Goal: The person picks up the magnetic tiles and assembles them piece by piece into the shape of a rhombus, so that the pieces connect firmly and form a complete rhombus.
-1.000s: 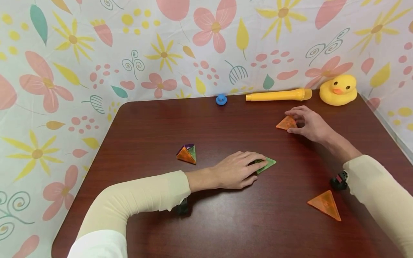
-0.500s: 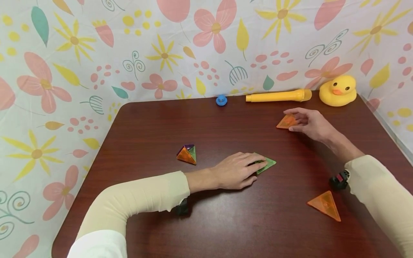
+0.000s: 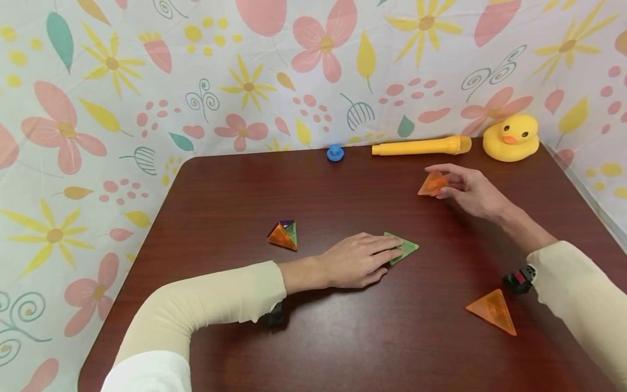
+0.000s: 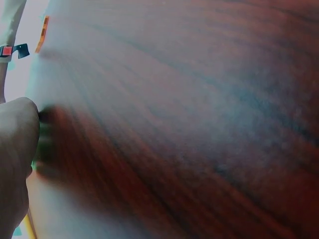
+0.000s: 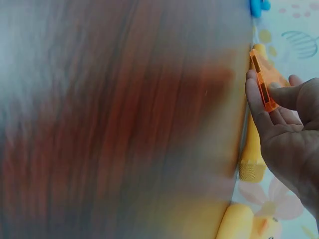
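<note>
My left hand (image 3: 356,261) lies palm down, its extended fingertips resting on a green triangular magnetic tile (image 3: 407,249) at the table's middle. In the left wrist view the hand (image 4: 17,154) shows only at the left edge, with a blurred bit of green under it. My right hand (image 3: 472,190) pinches an orange triangular magnetic tile (image 3: 431,184) between thumb and fingers. In the right wrist view this orange tile (image 5: 269,74) is tilted up, its magnet edge towards the camera.
A second orange triangular tile (image 3: 493,312) lies at the near right. Left of my left hand stands a small pyramid (image 3: 284,236) of orange, green and purple tiles. Along the back edge are a blue duck (image 3: 335,153), a yellow toy microphone (image 3: 421,146) and a yellow duck (image 3: 511,139).
The right hand has closed on the orange tile and tilted it up from the table. My left hand has kept its place on the green tile.
</note>
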Motion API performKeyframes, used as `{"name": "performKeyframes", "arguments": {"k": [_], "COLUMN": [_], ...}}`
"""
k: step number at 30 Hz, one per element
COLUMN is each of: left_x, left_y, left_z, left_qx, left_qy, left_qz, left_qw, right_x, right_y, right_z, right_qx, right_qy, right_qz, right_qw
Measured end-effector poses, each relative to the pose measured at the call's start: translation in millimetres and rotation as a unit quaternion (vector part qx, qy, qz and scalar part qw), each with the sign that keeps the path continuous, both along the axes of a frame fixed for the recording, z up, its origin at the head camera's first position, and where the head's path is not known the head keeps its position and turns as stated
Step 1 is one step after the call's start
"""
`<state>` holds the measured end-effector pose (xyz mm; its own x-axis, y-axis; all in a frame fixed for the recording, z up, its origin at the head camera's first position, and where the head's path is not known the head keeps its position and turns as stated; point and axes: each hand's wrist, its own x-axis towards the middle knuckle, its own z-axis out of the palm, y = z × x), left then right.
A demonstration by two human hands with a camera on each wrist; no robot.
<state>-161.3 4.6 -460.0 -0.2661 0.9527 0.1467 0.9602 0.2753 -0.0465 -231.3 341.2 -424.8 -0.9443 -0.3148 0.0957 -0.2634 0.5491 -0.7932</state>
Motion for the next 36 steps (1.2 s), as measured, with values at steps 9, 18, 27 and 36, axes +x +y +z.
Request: {"name": "performKeyframes", "arguments": {"k": [9, 18, 27, 36], "left_x": [-0.1, 0.6, 0.9, 1.3], "left_y": [0.2, 0.9, 0.7, 0.3], "left_z": [0.2, -0.8, -2.0, -3.2], "left_qx": [-0.001, -0.016, -0.018, -0.014], "left_qy": [0.009, 0.011, 0.023, 0.023], "left_qz": [0.0, 0.013, 0.019, 0.02], "left_qw": [1.0, 0.9997, 0.9994, 0.9994], "right_x": [15.6, 30.4, 45.8, 64.9], "right_y": [-25.7, -41.2, -57.2, -70.0], "right_z": [6.8, 3.6, 6.0, 3.8], "right_qx": [0.005, -0.018, -0.033, -0.034], "right_qy": [-0.001, -0.011, -0.039, -0.033], "right_qz": [0.032, 0.058, 0.067, 0.073], "right_qw": [0.9995, 0.9981, 0.9965, 0.9962]}}
